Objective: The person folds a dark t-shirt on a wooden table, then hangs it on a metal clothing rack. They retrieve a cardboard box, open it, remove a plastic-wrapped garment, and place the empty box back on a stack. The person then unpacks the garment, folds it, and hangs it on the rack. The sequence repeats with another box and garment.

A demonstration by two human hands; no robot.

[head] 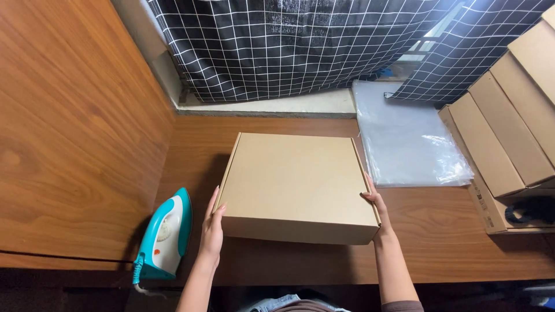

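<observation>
1. The wooden bench (439, 231) ran across the view and met a wood-panelled wall (75, 127) on the left; a black curtain with a white grid (272, 46) hung behind it.
2. A closed, flat cardboard box (298, 182) lay on the bench in front of the person, roughly at the middle, with its lid shut and its front edge near the bench's near side.
3. A row of similar cardboard boxes (509, 138) stood on edge along the right, leaning one against the next, apparently kept there as stock within reach.
4. A stack of clear plastic bags (407, 138) lay flat just right of the box, between it and the row of boxes.
5. A teal and white clothes iron (165, 234) rested at the left, beside the wall panel and apart from the box.
6. The left hand (213, 231) pressed flat against the box's left side, fingers extended along the wall, not curled around anything.
7. The right hand (377, 205) lay likewise open against the right side near the front corner, thumb along the top edge; the two palms seemed to clamp the box between them, a hold suited to steadying or shifting it.
</observation>
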